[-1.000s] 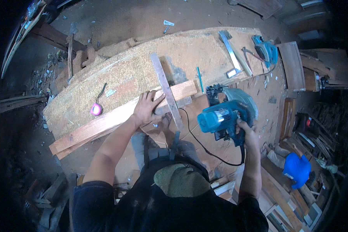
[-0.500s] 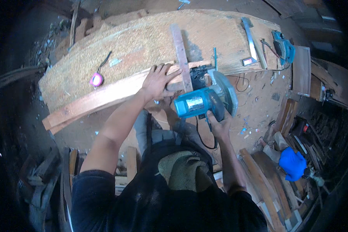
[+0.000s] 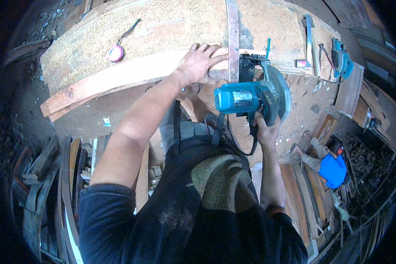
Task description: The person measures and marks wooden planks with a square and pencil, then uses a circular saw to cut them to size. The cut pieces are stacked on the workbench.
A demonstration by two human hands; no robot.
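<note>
My left hand is wrapped over the near edge of a long wooden plank, its index finger reaching to a flat straight strip. The strip lies crosswise over the plank. In my right hand is the rear handle of a teal circular saw. The saw's dark base plate rests at the plank's right end, close beside the strip. Its blade is hidden by the guard. A thin blue-green stick lies just beyond the saw.
On the sawdust-covered workbench lie a pink tape measure, a try square and a teal power planer. A black cord hangs below the saw. Stacked boards lie at lower right, near what looks like a person in blue.
The whole view has shifted, so the bench and its tools sit higher and further right in the picture. Both hands keep their holds, and the saw stays beside the strip.
</note>
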